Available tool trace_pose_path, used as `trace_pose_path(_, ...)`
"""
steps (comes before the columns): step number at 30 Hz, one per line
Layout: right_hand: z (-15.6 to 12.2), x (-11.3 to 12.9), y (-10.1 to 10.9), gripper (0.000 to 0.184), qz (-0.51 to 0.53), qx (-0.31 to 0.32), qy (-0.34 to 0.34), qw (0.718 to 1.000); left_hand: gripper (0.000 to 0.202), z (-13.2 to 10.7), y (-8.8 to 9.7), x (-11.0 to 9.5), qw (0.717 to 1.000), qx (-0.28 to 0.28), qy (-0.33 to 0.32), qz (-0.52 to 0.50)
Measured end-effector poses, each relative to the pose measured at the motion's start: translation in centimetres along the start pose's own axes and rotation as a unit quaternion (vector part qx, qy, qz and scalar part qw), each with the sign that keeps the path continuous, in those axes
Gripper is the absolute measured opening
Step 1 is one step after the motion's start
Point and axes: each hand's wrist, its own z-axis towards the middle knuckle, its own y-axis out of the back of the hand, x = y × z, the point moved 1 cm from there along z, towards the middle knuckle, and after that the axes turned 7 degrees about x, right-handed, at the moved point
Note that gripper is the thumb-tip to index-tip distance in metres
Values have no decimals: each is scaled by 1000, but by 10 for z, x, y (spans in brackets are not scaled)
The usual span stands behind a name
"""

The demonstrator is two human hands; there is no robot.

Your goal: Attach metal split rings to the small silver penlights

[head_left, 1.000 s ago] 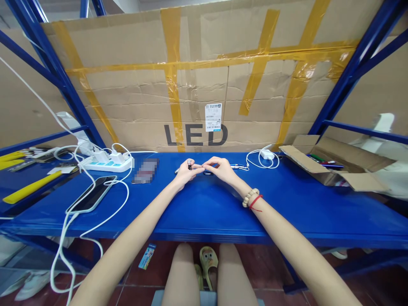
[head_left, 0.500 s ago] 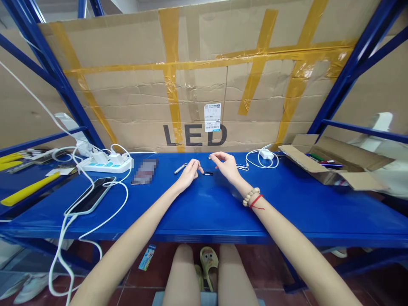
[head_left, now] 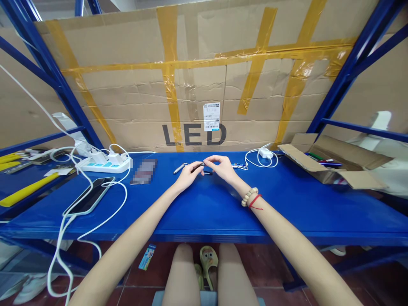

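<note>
My left hand (head_left: 187, 176) and my right hand (head_left: 222, 167) meet over the far middle of the blue table (head_left: 204, 204). The left fingers pinch a small dark tube-like part (head_left: 198, 166) that points towards the right hand. My right fingertips close in a pinch at its tip; whatever they hold is too small to name. A small black piece (head_left: 208, 173) lies on the table just under the hands. A thin silver pen-like part (head_left: 179, 169) lies left of them. Beads and a red string circle my right wrist.
A white power strip (head_left: 106, 163) with plugs and cables, a phone (head_left: 85, 201) and a blurred dark item (head_left: 144, 171) lie to the left. A white charger (head_left: 267, 154) and an open cardboard box (head_left: 331, 163) of pens sit right. Taped cardboard marked LED backs the table.
The hands were together, drew apart half a second ago with the right hand lifted, and have now come back together at the dark part, which the left hand now holds level.
</note>
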Motion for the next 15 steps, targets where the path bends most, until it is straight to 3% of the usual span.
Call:
trace_pose_path(6, -1, 5, 5, 37, 53, 40, -37, 997, 26, -2, -1, -3, 999, -15, -6, 47)
trace_pose_path(15, 1, -15, 11, 42, 56, 110, -153, 981, 26, -8, -5, 0, 993, 18, -2, 118)
